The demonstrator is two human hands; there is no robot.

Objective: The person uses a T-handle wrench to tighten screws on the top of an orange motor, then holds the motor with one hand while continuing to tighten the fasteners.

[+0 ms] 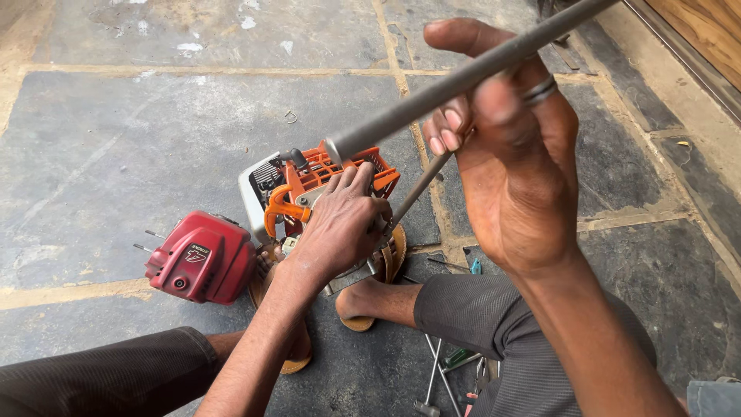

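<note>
A small orange and grey engine (309, 181) stands on the stone floor between my feet. My left hand (340, 224) lies on top of it, fingers spread over its near side. A long grey metal shaft (463, 77) runs from the engine's top up to the right. My right hand (505, 147), with a ring on one finger, is closed around this shaft high above the engine. A thinner rod (421, 189) slants down from that hand toward the engine.
A red engine cover (202, 259) lies on the floor left of the engine. Hand tools (448, 371) lie by my right leg. My sandalled feet (363, 305) brace the engine. A wooden edge (706, 31) borders the top right.
</note>
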